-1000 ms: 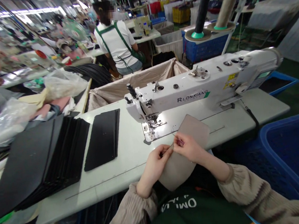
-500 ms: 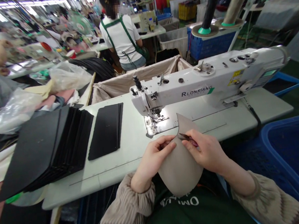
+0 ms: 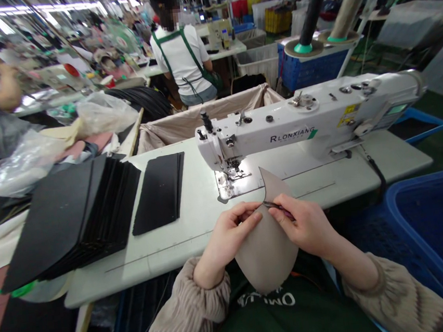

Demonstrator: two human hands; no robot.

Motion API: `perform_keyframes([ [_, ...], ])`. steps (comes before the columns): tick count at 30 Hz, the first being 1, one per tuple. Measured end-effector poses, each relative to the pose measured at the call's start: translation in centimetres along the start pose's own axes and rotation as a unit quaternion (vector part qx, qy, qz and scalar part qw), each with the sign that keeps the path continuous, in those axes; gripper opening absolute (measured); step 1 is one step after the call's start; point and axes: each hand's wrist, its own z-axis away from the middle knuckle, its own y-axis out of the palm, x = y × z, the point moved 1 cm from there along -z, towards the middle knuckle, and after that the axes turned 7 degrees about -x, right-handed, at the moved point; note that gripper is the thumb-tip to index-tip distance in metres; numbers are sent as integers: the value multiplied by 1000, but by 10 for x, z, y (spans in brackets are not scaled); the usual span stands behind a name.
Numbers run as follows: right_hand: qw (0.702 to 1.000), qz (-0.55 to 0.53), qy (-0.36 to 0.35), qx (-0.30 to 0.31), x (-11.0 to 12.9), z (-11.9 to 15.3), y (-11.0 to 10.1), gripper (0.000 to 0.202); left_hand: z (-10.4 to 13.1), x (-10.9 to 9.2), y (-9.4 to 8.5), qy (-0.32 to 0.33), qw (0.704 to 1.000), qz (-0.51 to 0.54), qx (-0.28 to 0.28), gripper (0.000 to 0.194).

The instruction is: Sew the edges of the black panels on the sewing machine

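- Left hand (image 3: pixel 230 233): thumb and fingers pinched on the edge of the grey-beige sheet (image 3: pixel 267 253), near its middle.
- Right hand (image 3: pixel 307 223): closed round a small pointed tool (image 3: pixel 282 210), dark tip, purple-pink handle. Tip points at the left fingers and meets the sheet edge. Handle mostly hidden by the fingers.
- Hands: close together, fingertips nearly meeting at the tool tip. Can't tell if they touch.
- Sheet: held off the desk (image 3: pixel 194 210), bent at the pinch. Pointed end rises beyond the hands, rounded end hangs below them, in front of the green apron (image 3: pixel 299 317).
- Beyond the hands: white sewing machine (image 3: pixel 257 131) on the desk, lamp lit at the needle area. Needle end is just past the left hand, arm runs off to the right.
- Left of the hands: low pile of black panels (image 3: pixel 157 193) flat on the desk. Further left, taller stack of larger black panels (image 3: pixel 62 218), fanned at its right side.
- Far left, past the tall stack: clear plastic bag (image 3: pixel 21 159) by fabric scraps.
- Right of the hands: blue basket (image 3: pixel 415 189), beside the desk.
- Far beyond the hands: black thread spool (image 3: pixel 311 19) and grey-brown spool (image 3: pixel 349 7), upper right; person in a white shirt (image 3: pixel 182 60), back to camera.
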Motion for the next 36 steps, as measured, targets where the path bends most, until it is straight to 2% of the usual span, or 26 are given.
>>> perform_keyframes([
  [14, 999, -26, 26, -3, 7, 3, 1, 24, 6, -1, -4, 20, 999, -27, -5, 34],
  [18, 993, -96, 67, -19, 5, 2, 1, 25, 8, 3, -5, 10, 1000, 6, -7, 33],
  [21, 977, -156, 109, -95, -16, -6, -1, 29, 9, 6, -7, -9, 999, 43, -9, 32],
  [24, 966, -95, 151, -186, -62, -18, 1, 28, 11, 9, -10, -28, 996, 82, -10, 34],
  [26, 967, 43, 175, -179, -97, -27, 7, 27, 13, 11, -15, -34, 994, 102, -11, 36],
  [28, 956, 210, 165, -125, -126, -32, 17, 29, 18, 15, -23, -38, 993, 111, -12, 37],
  [32, 954, 266, 105, -92, -153, -36, 33, 35, 36, 32, -51, -42, 997, 61, -37, 34],
  [34, 955, 277, 70, -79, -156, -38, 38, 35, 53, 44, -69, -23, 997, -14, -67, 32],
  [36, 952, 293, 37, -82, -152, -43, 43, 34, 78, 55, -88, 23, 988, -113, -98, 28],
])
